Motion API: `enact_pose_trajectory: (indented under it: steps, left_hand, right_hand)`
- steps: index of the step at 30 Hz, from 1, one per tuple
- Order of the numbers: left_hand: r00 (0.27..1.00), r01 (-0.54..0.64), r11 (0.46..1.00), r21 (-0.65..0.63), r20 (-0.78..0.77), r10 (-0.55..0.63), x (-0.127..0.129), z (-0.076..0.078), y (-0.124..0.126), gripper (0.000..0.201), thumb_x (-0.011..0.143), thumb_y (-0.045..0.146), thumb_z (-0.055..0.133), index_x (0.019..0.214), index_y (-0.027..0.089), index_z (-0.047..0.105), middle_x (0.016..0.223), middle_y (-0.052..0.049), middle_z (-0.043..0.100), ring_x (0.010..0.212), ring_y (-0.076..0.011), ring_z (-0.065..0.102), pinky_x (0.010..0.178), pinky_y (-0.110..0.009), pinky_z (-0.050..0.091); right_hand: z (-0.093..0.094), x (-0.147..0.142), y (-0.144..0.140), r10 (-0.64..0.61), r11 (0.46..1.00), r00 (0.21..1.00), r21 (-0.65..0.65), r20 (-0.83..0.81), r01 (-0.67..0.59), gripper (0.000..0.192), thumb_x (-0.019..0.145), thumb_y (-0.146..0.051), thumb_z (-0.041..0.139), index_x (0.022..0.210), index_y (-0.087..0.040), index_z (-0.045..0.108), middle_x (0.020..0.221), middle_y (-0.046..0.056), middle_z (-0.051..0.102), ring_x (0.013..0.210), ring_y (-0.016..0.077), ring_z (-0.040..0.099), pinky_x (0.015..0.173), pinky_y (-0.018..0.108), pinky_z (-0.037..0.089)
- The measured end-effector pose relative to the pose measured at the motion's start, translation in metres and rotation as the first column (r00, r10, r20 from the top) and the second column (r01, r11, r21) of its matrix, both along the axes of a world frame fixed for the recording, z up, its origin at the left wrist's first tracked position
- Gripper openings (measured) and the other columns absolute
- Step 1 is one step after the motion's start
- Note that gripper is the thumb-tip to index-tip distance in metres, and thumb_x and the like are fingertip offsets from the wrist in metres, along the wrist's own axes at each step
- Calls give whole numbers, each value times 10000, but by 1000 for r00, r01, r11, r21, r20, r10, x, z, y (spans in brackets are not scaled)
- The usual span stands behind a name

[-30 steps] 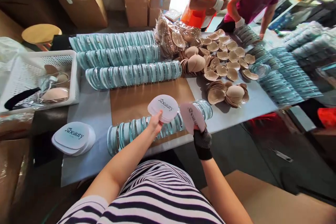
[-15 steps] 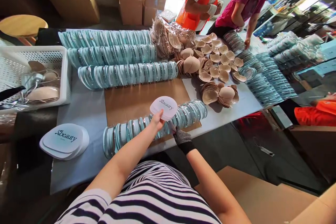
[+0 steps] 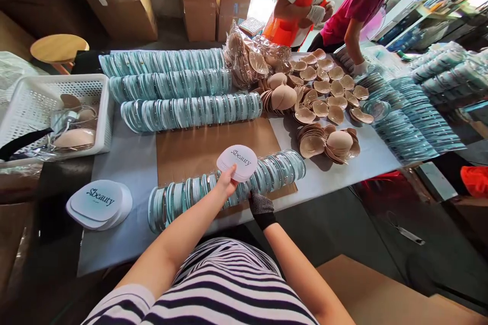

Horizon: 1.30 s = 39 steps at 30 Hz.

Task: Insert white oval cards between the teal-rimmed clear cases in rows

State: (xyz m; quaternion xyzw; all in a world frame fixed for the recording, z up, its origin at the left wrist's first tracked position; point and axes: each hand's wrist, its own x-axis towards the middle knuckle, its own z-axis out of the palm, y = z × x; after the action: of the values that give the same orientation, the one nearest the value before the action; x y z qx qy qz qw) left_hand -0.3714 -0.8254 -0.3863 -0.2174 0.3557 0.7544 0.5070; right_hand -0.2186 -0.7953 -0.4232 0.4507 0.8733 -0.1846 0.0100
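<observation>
On a crowded packing table (image 3: 125, 162), the left hand (image 3: 227, 184) pinches a printed card (image 3: 237, 162). The gloved right hand (image 3: 260, 206) presses on the nearest row of clear cases (image 3: 229, 185), its finger grip hidden. Card-inserting seems underway; the next move calls for a parted case.

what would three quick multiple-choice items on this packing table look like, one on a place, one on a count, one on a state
1. Where does the stack of white cards lie?
A. left of the near row of clear cases
B. inside the white basket
C. among the beige pads

2. How many rows of clear cases lie at the far side of the brown sheet?
A. one
B. three
C. five

3. What is the left hand doing?
A. resting flat on the table
B. holding up a printed card
C. gripping a beige pad

Answers:
1 A, the stack sits at the table's near left, beside that row's end.
2 B, three long rows lie side by side there.
3 B, its fingers pinch the card's lower edge, while the gloved right hand is at the near row.
</observation>
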Motion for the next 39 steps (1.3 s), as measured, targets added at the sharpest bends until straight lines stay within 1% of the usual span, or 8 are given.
enact_pose_trajectory:
  steps: [4, 9, 16, 21, 25, 29, 34, 39]
  left_hand:
    - [999, -9, 1000, -2, -53, 9, 3, 1, -1, 313, 819, 80, 644, 1122, 160, 649, 1070, -101, 733, 922, -210, 714, 801, -338, 601]
    - [993, -54, 999, -9, -102, 53, 8, 2, 0, 380, 781, 79, 692, 1146, 171, 640, 1062, -91, 737, 931, -203, 711, 814, -322, 595]
    - [975, -38, 999, 39, -220, 45, 21, 7, -17, 375, 719, 76, 748, 1080, 145, 673, 1052, -92, 741, 971, -206, 700, 916, -331, 549]
    - [946, -35, 999, 31, -322, 43, 24, -1, -41, 328, 703, 127, 774, 1022, 138, 695, 986, -93, 751, 952, -239, 704, 871, -338, 559]
    - [959, -7, 999, 35, -284, 16, 13, -3, -44, 300, 719, 107, 753, 1011, 137, 690, 918, -87, 758, 892, -235, 716, 769, -306, 586]
    - [972, -181, 983, -13, -154, 177, -13, 4, -38, 315, 793, 47, 667, 1083, 170, 665, 962, -52, 757, 843, -149, 715, 716, -216, 580]
    - [983, -178, 984, -16, -48, 177, -36, 2, -37, 295, 837, 67, 631, 1108, 180, 658, 1078, -64, 736, 891, -153, 712, 808, -275, 586]
    - [989, -142, 990, 18, -46, 143, -34, -3, -40, 324, 817, 65, 655, 1117, 186, 662, 1125, -76, 722, 953, -179, 708, 867, -312, 579]
  right_hand:
    - [3, 2, 1, 36, 987, 977, -145, -212, -68, 333, 906, -223, 359, 741, -127, 632, 417, -90, 477, 341, 67, 405, 338, 140, 340]
    - [28, 0, 24, -21, 870, 983, -487, -182, -71, 257, 916, -334, 462, 875, -167, 652, 498, -23, 578, 441, 125, 549, 464, 209, 456]
    - [64, -12, 57, -58, 998, 865, 0, -499, 67, 542, 905, -425, 377, 1341, -118, 475, 1268, 173, 593, 1193, 245, 539, 1005, 414, 436]
    - [75, -26, 8, 213, 959, 905, 254, -369, -122, 496, 880, -365, 469, 1315, -134, 530, 1343, 179, 539, 1275, 300, 454, 1037, 482, 397]
    - [69, -28, -2, 2, 1000, 920, -27, -392, -14, 416, 904, -355, 366, 1127, -147, 649, 952, 121, 715, 887, 234, 655, 770, 342, 531]
    - [55, 24, -7, -150, 975, 905, 92, -398, 202, 518, 912, -431, 329, 1127, -97, 661, 958, 175, 719, 851, 256, 676, 735, 333, 523]
    - [39, 83, -59, 159, 986, 985, -43, -72, -163, 446, 944, -337, 313, 1275, -251, 599, 982, 90, 738, 814, 214, 700, 684, 276, 489]
    - [35, 27, -67, 161, 982, 957, -133, 241, -132, 392, 967, -291, 351, 1323, -279, 514, 960, 85, 733, 824, 219, 704, 645, 276, 443]
